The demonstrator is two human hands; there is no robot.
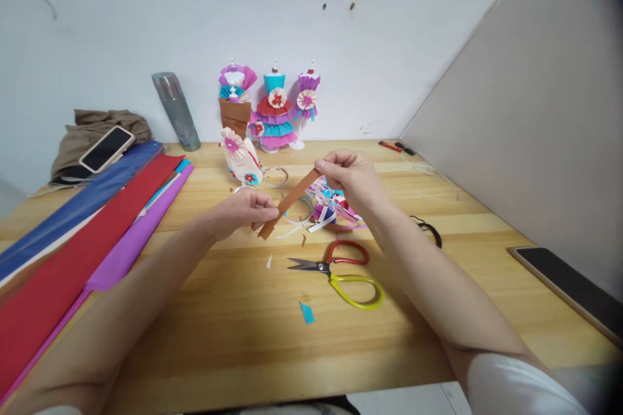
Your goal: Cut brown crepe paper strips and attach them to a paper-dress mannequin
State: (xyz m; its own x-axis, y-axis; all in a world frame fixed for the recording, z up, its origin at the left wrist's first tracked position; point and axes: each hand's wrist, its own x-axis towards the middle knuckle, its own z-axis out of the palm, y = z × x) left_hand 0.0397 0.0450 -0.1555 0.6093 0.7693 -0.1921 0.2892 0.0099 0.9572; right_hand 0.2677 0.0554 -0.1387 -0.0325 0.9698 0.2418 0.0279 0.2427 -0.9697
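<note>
A brown paper strip (293, 198) is stretched slantwise above the table between my two hands. My left hand (244, 213) pinches it near its lower end, which sticks out past the fingers. At the upper right end, my right hand (349, 175) grips it between thumb and fingers. Below the hands, scissors (324, 266) with one red and one yellow handle lie with their blades apart. A pile of coloured paper scraps (335, 204) is under my right hand, beside rolls of tape (299, 209). A blue scrap (307, 312) lies nearer the front edge.
Small dress forms (276, 110) in paper dresses stand by the wall, next to a tilted bottle (178, 111). Coloured paper sheets (87, 233) and a phone (107, 149) are at left. Another phone (569, 285) lies at right, beyond a black band (431, 231).
</note>
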